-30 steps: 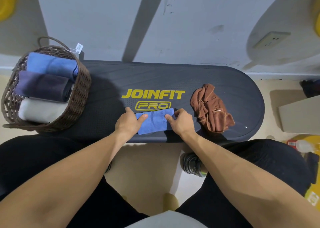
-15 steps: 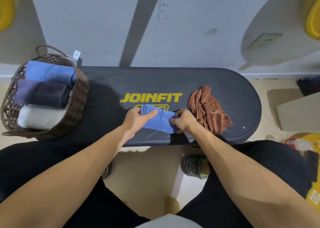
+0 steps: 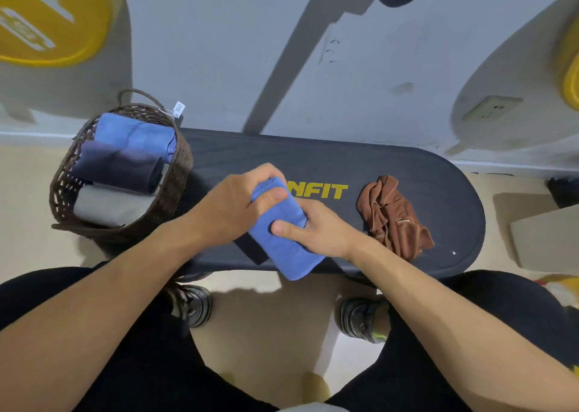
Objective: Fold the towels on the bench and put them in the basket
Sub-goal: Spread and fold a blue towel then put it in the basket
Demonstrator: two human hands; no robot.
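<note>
Two hands hold the folded blue towel above the surface, right of the basket: my left hand grips its far end, my right hand pinches the middle. Risk: the free near end hangs past the surface edge and, I judge, could unfold in transit. Compact, soft, several layers thick. Brown towel, further right of the basket, lies crumpled.

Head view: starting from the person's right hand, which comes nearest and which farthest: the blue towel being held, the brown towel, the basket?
1. Blue towel: gripped by the right hand itself, and by the left hand too.
2. Brown towel: crumpled on the bench, just to that hand's right.
3. Basket: farthest, at the bench's left end, past the left hand.
</note>
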